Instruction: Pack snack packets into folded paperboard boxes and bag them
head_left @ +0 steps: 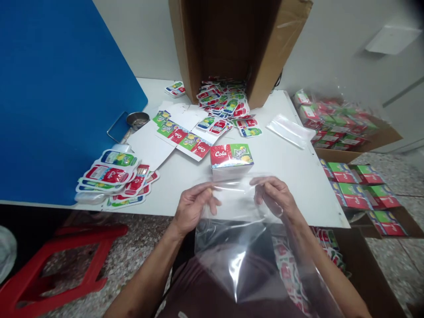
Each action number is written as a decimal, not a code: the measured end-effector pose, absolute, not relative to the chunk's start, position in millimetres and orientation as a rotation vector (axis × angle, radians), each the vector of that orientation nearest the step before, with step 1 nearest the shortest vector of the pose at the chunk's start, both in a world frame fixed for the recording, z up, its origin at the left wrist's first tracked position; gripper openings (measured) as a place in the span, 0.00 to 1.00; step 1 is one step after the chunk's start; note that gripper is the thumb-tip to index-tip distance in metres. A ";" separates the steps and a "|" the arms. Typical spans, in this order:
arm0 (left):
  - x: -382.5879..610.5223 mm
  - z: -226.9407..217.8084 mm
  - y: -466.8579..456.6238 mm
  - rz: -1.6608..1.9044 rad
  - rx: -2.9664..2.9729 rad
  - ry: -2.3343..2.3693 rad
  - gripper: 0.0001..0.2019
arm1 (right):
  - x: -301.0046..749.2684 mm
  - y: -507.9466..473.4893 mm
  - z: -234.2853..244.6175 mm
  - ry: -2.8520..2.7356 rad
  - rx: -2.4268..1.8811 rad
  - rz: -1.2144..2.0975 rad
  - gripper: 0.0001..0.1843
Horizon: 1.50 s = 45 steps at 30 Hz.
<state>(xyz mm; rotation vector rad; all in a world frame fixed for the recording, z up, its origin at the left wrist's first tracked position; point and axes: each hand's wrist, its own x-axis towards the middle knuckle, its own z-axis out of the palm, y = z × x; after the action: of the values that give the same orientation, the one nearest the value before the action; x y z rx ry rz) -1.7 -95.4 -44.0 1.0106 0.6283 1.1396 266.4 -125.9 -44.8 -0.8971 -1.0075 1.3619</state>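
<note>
A clear plastic bag (238,251) is stretched between my two hands at the table's front edge, its lower part hanging over my lap. My left hand (194,205) pinches the bag's upper edge on the left. On the right, my right hand (273,194) grips the same edge with its fingers closed. Just beyond the bag, a small red and green Cola and Sprite box (232,159) stands on the white table (288,172), apart from my hands.
A large open carton (288,39) spills printed cards (228,104) at the back. Card packs (112,174) and flat printed sheets (188,139) lie leftward, near a blue panel (66,97). Folded plastic bags (291,130) lie right. Filled cartons (344,123) and a red stool (62,260) flank the table.
</note>
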 end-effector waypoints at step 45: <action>25.5 -48.4 66.5 1.150 1.141 1.197 0.19 | 242.7 11.8 -67.9 -0.620 -1.260 0.945 0.20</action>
<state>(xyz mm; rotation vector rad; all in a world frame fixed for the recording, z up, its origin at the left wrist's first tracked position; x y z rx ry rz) 25.5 66.5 -48.4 1.1411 1.1966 1.1502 242.7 11.8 -67.9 -1.2600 -0.6201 0.9454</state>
